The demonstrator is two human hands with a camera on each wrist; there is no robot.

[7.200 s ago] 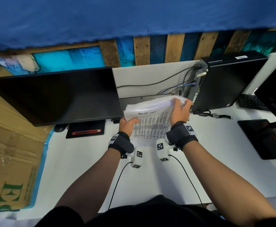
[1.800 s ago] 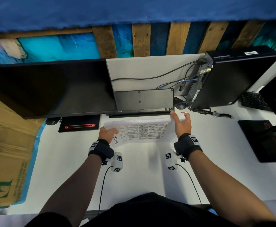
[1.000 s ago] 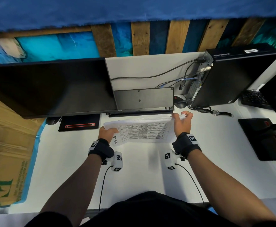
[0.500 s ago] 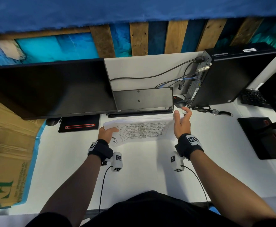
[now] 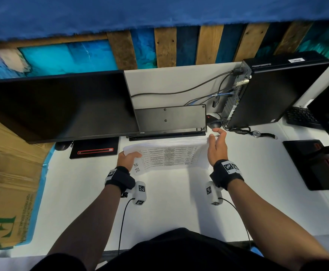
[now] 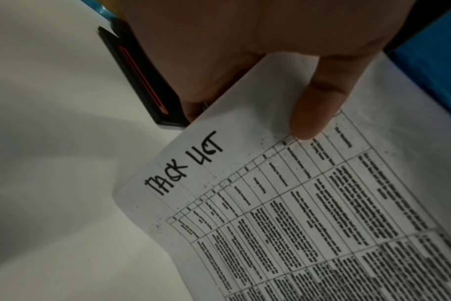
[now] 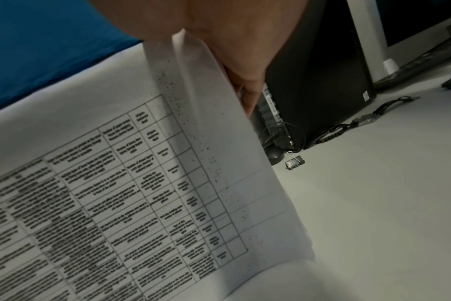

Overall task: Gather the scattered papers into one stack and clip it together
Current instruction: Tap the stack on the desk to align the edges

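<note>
Handwritten "TACK LICT" atop the paper stack [image 6: 283,203]; large green "E" on the cardboard box [image 5: 1,227].

Both bare forearms reach forward from the body, each wrist strapped in a black band carrying a small white tagged camera block underneath. The left hand [image 5: 128,157] is turned palm-in, thumb [image 6: 319,97] laid flat on top of the paper stack [image 5: 171,156] near its left end, the other fingers tucked out of sight under the sheets, so it pinches that end. The right hand [image 5: 216,146] stands edge-on at the stack's right end, palm against the sheets' edge, fingers stretched forward and loosely spread, thumb lifted clear; its fingertips point away from the body, curled round nothing
</note>
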